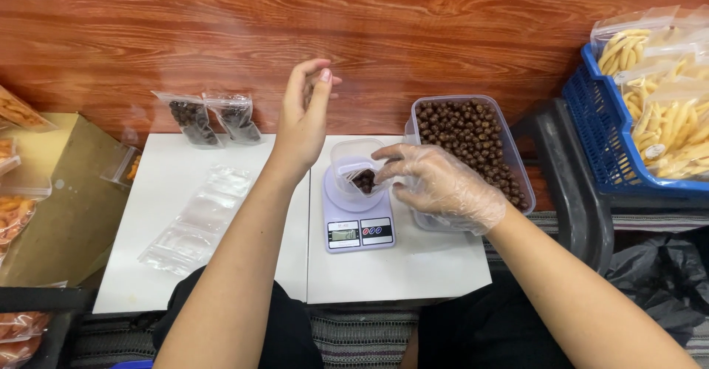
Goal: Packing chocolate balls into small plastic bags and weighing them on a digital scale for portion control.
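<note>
My left hand (305, 115) is bare and raised above the white table (402, 265), fingers loosely together, holding nothing I can see. My right hand (436, 184), in a clear plastic glove, pinches the mouth of a small clear bag (362, 180) with a few dark brown balls in it. The bag stands inside a clear cup (353, 155) on a small white kitchen scale (357, 221). Right of the scale stands a clear tub (506, 144) filled with brown chocolate balls.
Two filled small bags (214, 118) lean against the wooden wall. A row of empty clear bags (196, 221) lies on the left table half. A blue basket (598, 132) of yellow snack bags sits at right, and orange snack bags (15, 214) on a cardboard box at left.
</note>
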